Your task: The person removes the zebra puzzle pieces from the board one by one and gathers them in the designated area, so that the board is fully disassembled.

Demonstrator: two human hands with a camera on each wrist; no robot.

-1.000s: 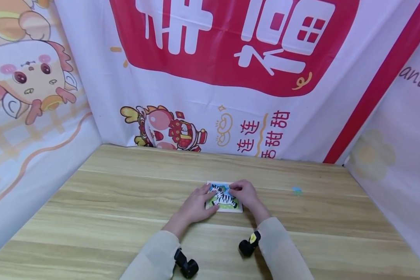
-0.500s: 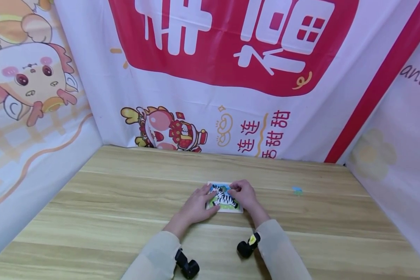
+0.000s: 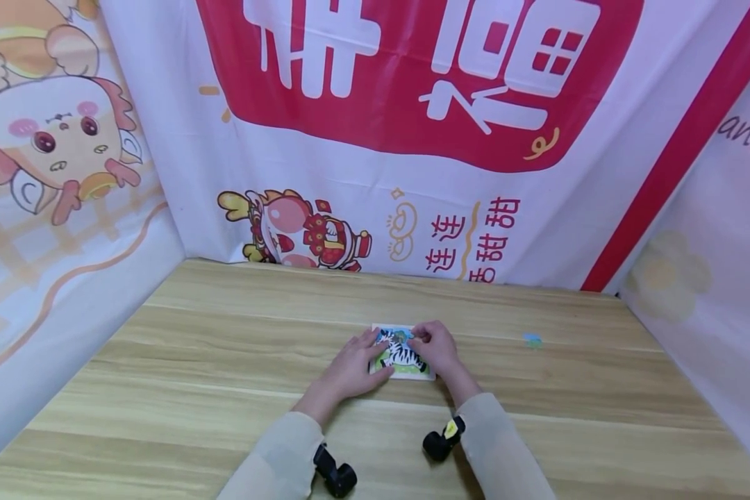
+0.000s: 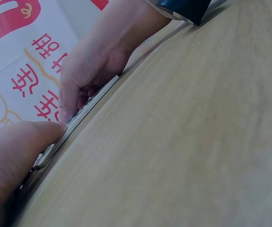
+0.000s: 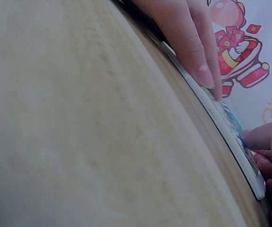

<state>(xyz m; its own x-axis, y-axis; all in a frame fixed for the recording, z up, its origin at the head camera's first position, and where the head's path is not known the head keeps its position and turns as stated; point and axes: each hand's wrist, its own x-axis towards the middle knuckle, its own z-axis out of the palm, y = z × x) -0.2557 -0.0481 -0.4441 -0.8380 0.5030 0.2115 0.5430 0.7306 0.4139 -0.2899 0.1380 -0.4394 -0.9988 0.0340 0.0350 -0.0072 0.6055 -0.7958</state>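
Observation:
A small flat zebra jigsaw puzzle (image 3: 405, 357) with a pale border lies on the table. My left hand (image 3: 352, 367) rests over its left side, fingers fairly straight, thumb on the lower part; in the right wrist view the fingertips (image 5: 205, 77) touch the board's surface. At the upper right of the picture, my right hand (image 3: 435, 345) pinches what looks like a bluish puzzle piece (image 5: 236, 124), its edge slightly raised in the right wrist view. Most of that piece is hidden by the fingers. The board is seen edge-on in both wrist views.
A loose blue and green puzzle piece (image 3: 532, 340) lies on the wooden table (image 3: 237, 375), right of the board. Printed cloth (image 3: 375, 160) hangs behind the table and along both sides. Black cameras (image 3: 335, 479) are strapped to both wrists.
Both hands stay almost in place on the puzzle. The right hand's fingers shift only very slightly at the upper right; the head view drifts a little.

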